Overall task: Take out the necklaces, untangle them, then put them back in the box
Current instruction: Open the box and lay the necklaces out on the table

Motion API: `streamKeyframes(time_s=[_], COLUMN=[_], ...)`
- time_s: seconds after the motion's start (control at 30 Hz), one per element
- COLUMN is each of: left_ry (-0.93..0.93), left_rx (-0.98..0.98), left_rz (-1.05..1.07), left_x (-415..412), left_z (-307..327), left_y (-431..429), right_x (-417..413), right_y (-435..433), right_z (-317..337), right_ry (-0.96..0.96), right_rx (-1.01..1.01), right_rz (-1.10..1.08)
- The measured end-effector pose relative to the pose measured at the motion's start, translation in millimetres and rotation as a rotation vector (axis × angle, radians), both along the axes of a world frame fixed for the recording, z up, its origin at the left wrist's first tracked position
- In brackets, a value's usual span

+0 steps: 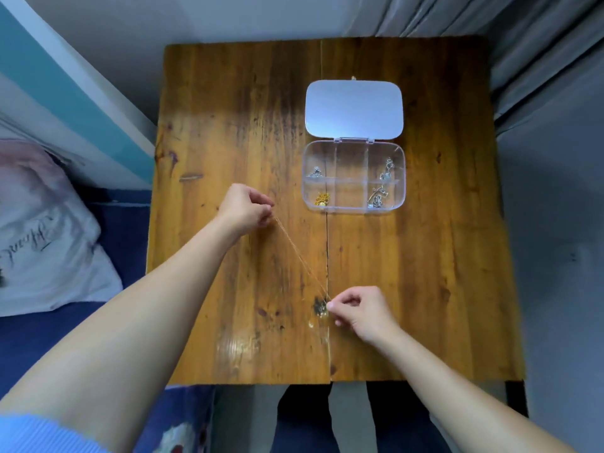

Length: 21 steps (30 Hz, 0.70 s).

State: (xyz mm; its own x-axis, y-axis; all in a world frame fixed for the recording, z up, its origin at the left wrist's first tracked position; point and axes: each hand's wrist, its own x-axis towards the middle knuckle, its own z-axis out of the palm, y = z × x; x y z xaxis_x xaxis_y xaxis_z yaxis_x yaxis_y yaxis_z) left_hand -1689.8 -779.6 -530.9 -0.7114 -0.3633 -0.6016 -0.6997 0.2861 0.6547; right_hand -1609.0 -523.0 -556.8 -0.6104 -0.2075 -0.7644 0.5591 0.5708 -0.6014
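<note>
A thin gold necklace [299,256] is stretched taut above the wooden table [228,125] between my two hands. My left hand [246,207] pinches its far end; my right hand [362,310] pinches the near end, where a small dark pendant hangs by the fingertips. The clear plastic box [353,209] lies open at the far right, its white lid [353,107] flipped back. Inside it, a gold necklace [322,199] sits in the front left compartment. Silver pieces lie in the back left [315,172], back right [387,170] and front right [376,197] compartments. The middle compartments look bare.
A bed with a dark blue sheet and a white printed pillow [42,230] lies left of the table. Grey curtains [539,93] hang to the right. My legs show below the table's front edge.
</note>
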Motion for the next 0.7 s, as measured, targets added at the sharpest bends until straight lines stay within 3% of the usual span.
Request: streamKeyframes(time_s=[0.27, 0.47, 0.7], left_ry=[0.077, 0.124, 0.158], left_rx=[-0.337, -0.394, -0.395], left_rz=[-0.270, -0.289, -0.332], left_x=[-7, -11, -9], left_z=[-22, -28, -29], left_y=[10, 13, 14], right_x=[45, 55, 57], right_y=[-30, -39, -39], right_z=[-8, -7, -7], right_ry=[0.016, 0.151, 0.201], right_rx=[0.119, 0.290, 0.321], right_rz=[0.091, 0.294, 0.461])
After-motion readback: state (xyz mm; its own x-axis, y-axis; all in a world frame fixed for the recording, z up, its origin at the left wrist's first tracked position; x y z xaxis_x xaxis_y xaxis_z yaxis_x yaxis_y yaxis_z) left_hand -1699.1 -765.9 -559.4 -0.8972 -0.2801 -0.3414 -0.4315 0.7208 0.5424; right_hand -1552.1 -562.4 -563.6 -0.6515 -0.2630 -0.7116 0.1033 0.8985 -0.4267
